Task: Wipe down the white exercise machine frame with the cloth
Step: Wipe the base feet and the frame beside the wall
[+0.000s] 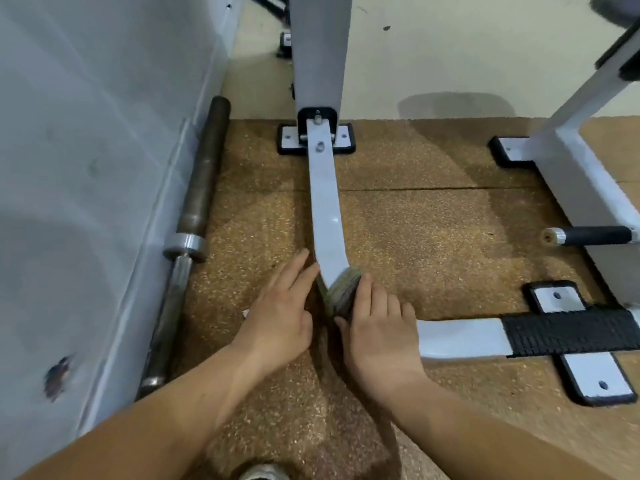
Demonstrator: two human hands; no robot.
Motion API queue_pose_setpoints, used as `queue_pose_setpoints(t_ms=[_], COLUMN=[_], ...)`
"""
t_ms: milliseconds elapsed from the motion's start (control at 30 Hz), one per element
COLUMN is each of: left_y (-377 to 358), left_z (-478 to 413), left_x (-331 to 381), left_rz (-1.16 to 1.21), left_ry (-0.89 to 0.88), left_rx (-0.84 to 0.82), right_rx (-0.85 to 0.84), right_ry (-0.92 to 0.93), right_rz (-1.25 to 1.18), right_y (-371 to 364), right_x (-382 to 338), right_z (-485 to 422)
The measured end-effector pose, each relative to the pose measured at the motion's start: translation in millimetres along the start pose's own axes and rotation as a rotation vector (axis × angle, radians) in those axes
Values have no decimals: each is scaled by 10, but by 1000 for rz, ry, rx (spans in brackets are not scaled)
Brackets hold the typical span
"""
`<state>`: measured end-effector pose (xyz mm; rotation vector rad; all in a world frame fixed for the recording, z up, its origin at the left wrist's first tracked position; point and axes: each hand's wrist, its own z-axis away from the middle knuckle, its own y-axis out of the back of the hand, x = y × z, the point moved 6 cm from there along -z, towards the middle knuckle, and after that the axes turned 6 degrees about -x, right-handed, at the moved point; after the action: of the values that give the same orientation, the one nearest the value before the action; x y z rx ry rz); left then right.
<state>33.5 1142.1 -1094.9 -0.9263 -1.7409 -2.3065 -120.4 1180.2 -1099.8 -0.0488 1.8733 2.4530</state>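
A white frame bar (325,209) runs along the floor from the grey upright toward me. It meets a second white bar (460,337) that goes off to the right. A folded grey-brown cloth (341,289) lies over the bar at that corner. My right hand (379,327) grips the cloth from the right side, fingers curled round its edge. My left hand (280,306) rests beside the bar on its left, fingers straight and touching the bar's edge next to the cloth.
A rusty barbell (194,216) lies along the grey wall on the left. Brown speckled rubber mats (415,237) cover the floor. White foot plates (597,379) with black trim, a black grip strip (568,332) and another white frame (585,161) stand on the right.
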Motion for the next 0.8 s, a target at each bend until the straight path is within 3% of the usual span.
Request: queue_pose_setpoints(t_ms=[233, 500, 800], left_y=[59, 2, 136], left_z=[27, 88, -105], left_x=[-440, -626, -770], left_rz=[128, 202, 212], left_ry=[156, 181, 185], left_rx=[-16, -58, -12], right_rx=[39, 116, 16], right_ry=[-122, 84, -154], right_rz=[-154, 55, -132], right_y=[294, -16, 324], right_x=[-322, -233, -562], right_z=[-573, -190, -940])
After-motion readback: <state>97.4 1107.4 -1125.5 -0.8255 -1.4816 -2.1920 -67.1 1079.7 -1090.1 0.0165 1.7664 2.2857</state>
